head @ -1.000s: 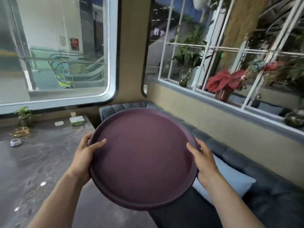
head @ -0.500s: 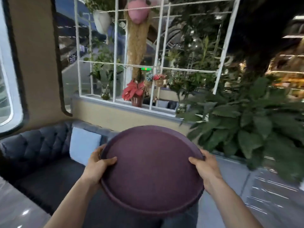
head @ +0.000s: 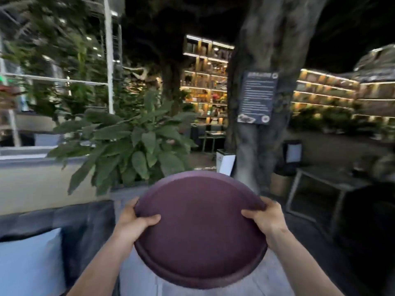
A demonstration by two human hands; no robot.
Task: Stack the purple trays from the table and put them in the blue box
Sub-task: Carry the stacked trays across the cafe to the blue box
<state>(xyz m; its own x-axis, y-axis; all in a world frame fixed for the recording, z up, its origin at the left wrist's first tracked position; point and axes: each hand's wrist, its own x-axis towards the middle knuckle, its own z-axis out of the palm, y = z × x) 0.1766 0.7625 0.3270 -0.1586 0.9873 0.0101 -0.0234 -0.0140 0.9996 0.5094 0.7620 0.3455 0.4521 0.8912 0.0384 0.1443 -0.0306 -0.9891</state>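
A round purple tray [head: 201,229] fills the lower middle of the head view, held in the air in front of me and roughly level. At the near edge a second rim shows under it, so it may be a stack. My left hand [head: 132,221] grips its left rim with the thumb on top. My right hand [head: 267,216] grips the right rim the same way. The blue box is not in view, and neither is the table.
A dark sofa end [head: 81,223] with a pale blue cushion [head: 27,263] is at lower left. A big leafy plant [head: 132,146] stands ahead on the left, a tree trunk [head: 260,103] ahead, a metal-framed table [head: 316,195] on the right. Grey floor [head: 275,272] lies below.
The view has swung right, from the marble table and window past the sofa to the plant and tree. Both hands have kept hold of the tray throughout.
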